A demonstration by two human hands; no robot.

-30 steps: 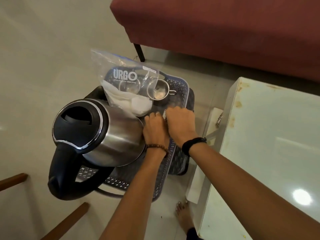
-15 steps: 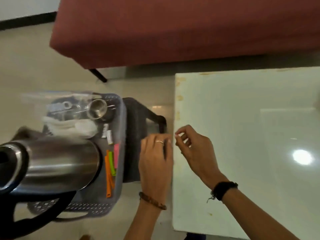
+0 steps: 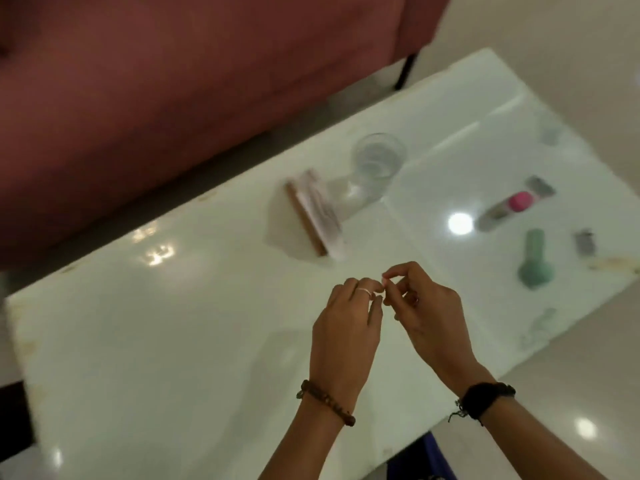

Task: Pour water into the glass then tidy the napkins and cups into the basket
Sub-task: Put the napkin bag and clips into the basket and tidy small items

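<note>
A clear glass [image 3: 377, 161] with water in it stands upright at the far side of the white table [image 3: 156, 341]. Just left of it, a wooden holder with napkins [image 3: 313, 211] lies on the tabletop. My left hand [image 3: 346, 327] and my right hand [image 3: 429, 313] hover together above the table's near middle, fingertips meeting. The right thumb and forefinger are pinched together against the left hand's loosely bent fingers. The blur hides whether anything small sits in that pinch. The basket, cups and kettle are out of view.
A dark red sofa [image 3: 173, 98] runs along the table's far edge. On the right of the table lie a pink-capped tube [image 3: 516, 202], a green bottle-shaped object [image 3: 535, 265] and a small grey item [image 3: 585, 242].
My view has swung right from the basket and kettle on the floor to the tabletop. Both hands left the basket and now hover together over the table.
</note>
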